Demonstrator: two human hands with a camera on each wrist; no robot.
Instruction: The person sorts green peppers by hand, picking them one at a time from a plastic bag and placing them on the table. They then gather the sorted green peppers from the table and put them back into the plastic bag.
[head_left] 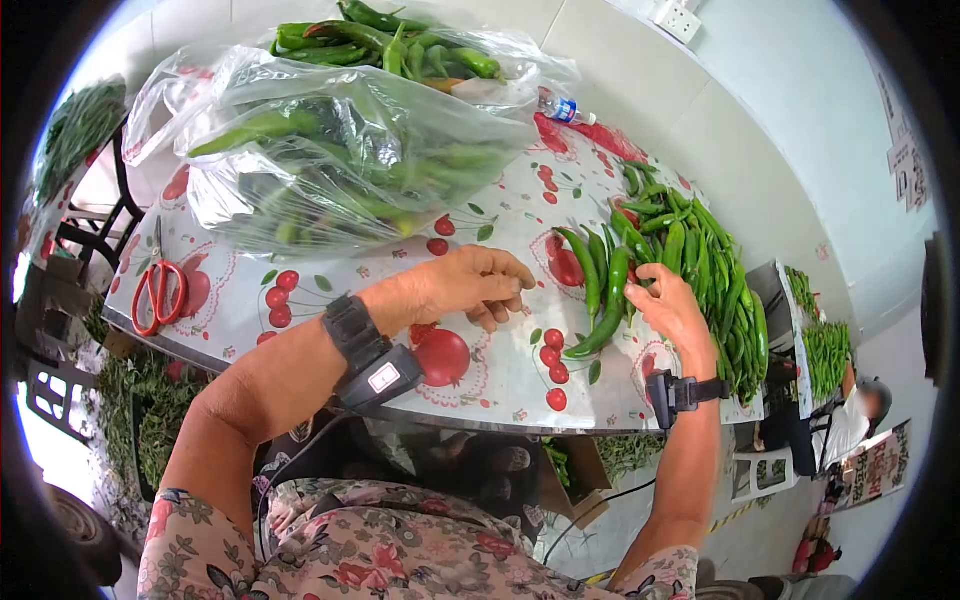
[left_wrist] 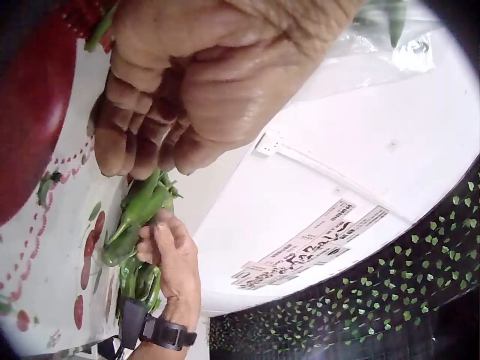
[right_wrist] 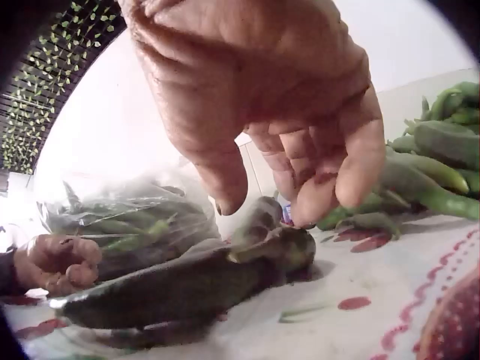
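My left hand point(head_left: 465, 287) hovers above the fruit-print tablecloth point(head_left: 490, 385), its fingers loosely curled and holding nothing. Beside a few long green chili peppers point(head_left: 612, 312), my right hand point(head_left: 672, 308) is held low with nothing in its grasp. Seen from the right wrist, its thumb and fingers point(right_wrist: 360, 161) stand apart just over a dark green pepper point(right_wrist: 161, 289) lying on the cloth. Behind and to the right of that hand spreads a large heap of green chili peppers point(head_left: 720, 300), stems and tips pointing various ways.
A big clear plastic bag point(head_left: 340, 170) full of peppers fills the table's far left. Red-handled scissors point(head_left: 158, 295) lie near the left edge. A plastic bottle point(head_left: 566, 109) is at the wall. Below the front edge sits a cardboard box point(head_left: 588, 508). A person point(head_left: 850, 428) sits far right.
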